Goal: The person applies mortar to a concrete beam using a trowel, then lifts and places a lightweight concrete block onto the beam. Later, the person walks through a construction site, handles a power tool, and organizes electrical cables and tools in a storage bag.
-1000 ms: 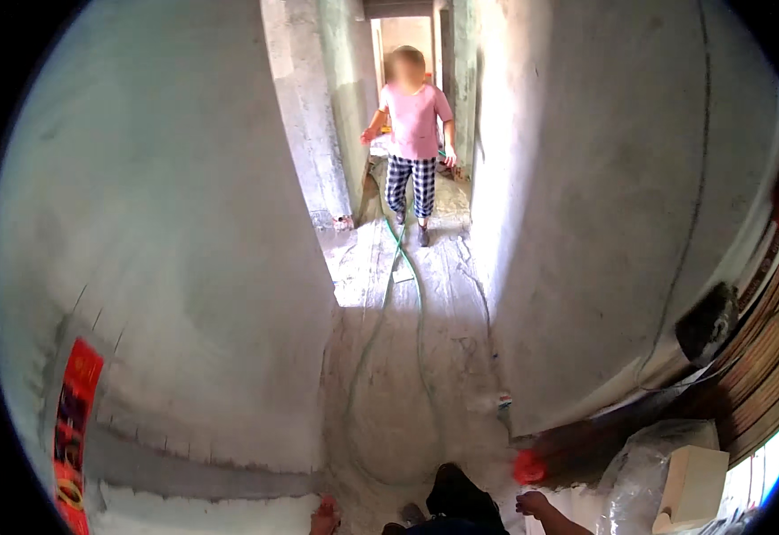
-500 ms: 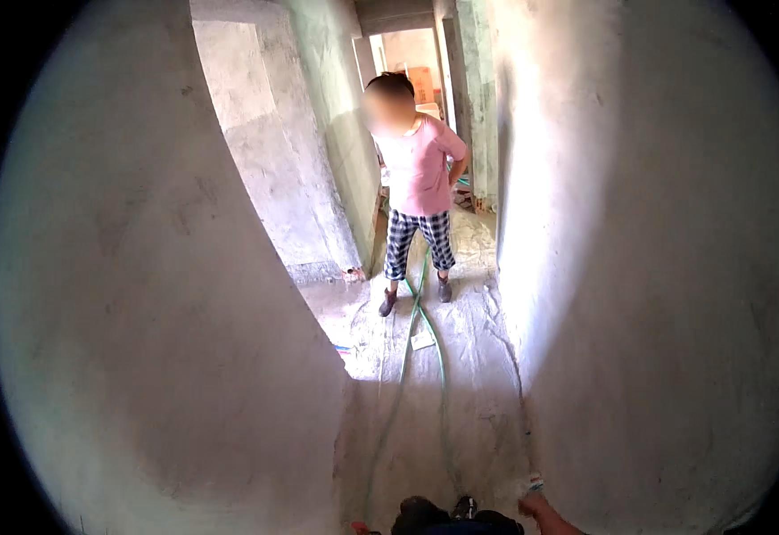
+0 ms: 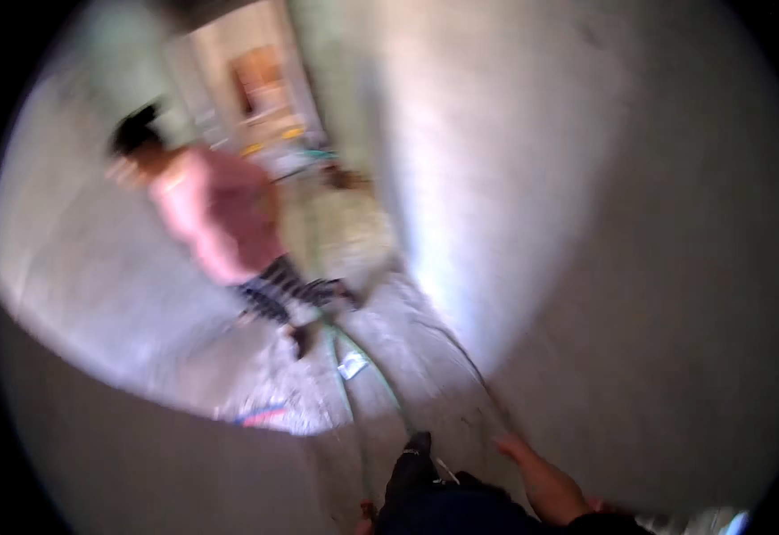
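Note:
My right arm (image 3: pixel 550 486) reaches forward from the lower edge. At its end my right hand (image 3: pixel 512 448) is beside the foot of the right wall; motion blurs its fingers, and I make out nothing in it. A small part of my left hand (image 3: pixel 365 519) shows at the lower edge beside my dark clothing, its fingers mostly hidden. Ahead, green hoses (image 3: pixel 374 364) run along the grey floor (image 3: pixel 443 383). Between them lies a small whitish piece (image 3: pixel 352 364).
A person in a pink top (image 3: pixel 215 209) and checked trousers is ahead on the left. Bare plastered walls (image 3: pixel 585 267) flank the passage. A bright doorway (image 3: pixel 260 80) with a brown box stands beyond. Red and blue pieces (image 3: pixel 263 416) lie at the left wall's corner.
The view has tilted and swung, so the passage leans left. The person appears nearer and farther left, with legs apart in a stride. More of my right forearm shows.

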`<action>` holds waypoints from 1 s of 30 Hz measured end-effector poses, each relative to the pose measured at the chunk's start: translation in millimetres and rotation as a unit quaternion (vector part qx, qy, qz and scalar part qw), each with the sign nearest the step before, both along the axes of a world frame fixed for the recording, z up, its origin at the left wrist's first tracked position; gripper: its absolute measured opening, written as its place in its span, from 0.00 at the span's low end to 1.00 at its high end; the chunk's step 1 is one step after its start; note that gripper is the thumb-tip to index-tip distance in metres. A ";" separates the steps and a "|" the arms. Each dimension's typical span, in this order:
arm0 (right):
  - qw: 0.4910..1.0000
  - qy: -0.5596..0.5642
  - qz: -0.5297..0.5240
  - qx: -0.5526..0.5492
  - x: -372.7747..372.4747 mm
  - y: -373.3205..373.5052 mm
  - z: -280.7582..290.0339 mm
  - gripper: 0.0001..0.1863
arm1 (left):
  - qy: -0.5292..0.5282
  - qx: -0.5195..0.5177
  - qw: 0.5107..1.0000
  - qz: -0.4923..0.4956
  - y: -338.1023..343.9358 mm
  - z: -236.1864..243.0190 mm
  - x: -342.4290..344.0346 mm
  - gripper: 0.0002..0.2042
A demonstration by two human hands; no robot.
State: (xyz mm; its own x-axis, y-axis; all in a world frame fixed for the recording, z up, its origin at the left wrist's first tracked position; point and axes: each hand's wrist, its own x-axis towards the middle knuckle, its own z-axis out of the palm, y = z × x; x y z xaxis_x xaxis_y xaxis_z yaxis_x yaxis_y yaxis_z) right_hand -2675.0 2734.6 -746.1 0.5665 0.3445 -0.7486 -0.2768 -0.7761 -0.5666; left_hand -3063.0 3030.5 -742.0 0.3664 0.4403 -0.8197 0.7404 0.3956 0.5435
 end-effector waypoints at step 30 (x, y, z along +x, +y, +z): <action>0.263 0.063 -0.960 0.071 -694.1 -214.4 13.5 0.09 | -0.202 -0.028 0.557 -0.805 -538.5 67.4 254.0 0.09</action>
